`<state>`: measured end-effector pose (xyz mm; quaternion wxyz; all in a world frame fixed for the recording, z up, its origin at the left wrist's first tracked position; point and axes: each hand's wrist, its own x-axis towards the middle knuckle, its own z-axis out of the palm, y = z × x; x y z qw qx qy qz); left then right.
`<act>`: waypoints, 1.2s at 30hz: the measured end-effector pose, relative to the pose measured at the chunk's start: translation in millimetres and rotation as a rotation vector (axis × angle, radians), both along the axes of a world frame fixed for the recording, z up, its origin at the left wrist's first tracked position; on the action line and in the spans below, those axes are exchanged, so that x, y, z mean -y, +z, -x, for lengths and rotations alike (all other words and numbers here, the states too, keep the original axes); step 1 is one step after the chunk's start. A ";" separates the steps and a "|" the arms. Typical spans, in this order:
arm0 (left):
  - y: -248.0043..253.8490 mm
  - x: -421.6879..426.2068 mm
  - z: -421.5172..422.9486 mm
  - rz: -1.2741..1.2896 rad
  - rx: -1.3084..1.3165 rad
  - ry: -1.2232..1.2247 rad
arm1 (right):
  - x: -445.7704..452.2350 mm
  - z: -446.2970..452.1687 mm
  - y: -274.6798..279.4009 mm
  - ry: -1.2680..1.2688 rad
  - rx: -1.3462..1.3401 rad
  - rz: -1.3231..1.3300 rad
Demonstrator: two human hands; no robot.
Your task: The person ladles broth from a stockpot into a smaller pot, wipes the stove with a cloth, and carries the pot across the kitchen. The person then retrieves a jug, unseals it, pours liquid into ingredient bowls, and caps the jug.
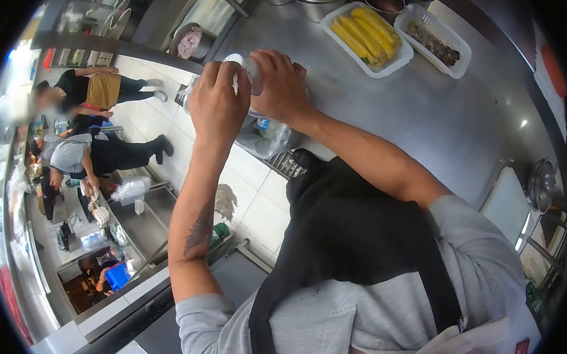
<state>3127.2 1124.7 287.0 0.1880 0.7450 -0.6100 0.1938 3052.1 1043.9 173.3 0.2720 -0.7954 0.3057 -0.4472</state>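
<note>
My left hand [218,100] is closed, its fingers curled around a small white and translucent plastic-looking object [252,75]. Pressed against the other side of the same object is my right hand [280,87], with its fingers bent around it. A rounded white end shows above the left fingers; the rest is mostly covered, so its exact kind cannot be made out. Below the hands, partly hidden by them, a clear plastic bag [272,139] hangs beside the edge of the steel counter [389,114].
On the counter stand a white basket of long yellow pieces [366,38], another basket with dark bits [436,41] and several metal bowls. A pot of pale pink food [190,42] is beyond my left hand. Two people [99,87] [83,155] stand across the tiled floor [251,169].
</note>
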 end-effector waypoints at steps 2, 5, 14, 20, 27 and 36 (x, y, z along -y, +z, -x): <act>-4.4 0.9 0.4 0.018 0.053 -0.018 | 0.2 1.0 -0.2 0.012 -0.004 0.006; 2.8 1.2 6.3 -0.048 0.165 0.008 | -0.3 -0.1 -0.8 0.015 -0.016 0.020; -16.5 -23.4 -28.5 -0.127 0.090 -0.287 | 3.0 2.9 0.5 0.070 -0.039 -0.010; 5.5 -44.0 -43.7 0.052 -0.411 -0.151 | 62.2 27.7 10.9 0.451 -0.132 -0.056; 21.1 14.2 -88.1 -0.122 -0.387 -0.652 | 91.6 36.9 84.8 0.776 -0.726 -0.311; 34.5 65.9 -109.7 -0.162 -0.163 -1.100 | 91.8 31.3 90.2 0.640 -0.924 -0.302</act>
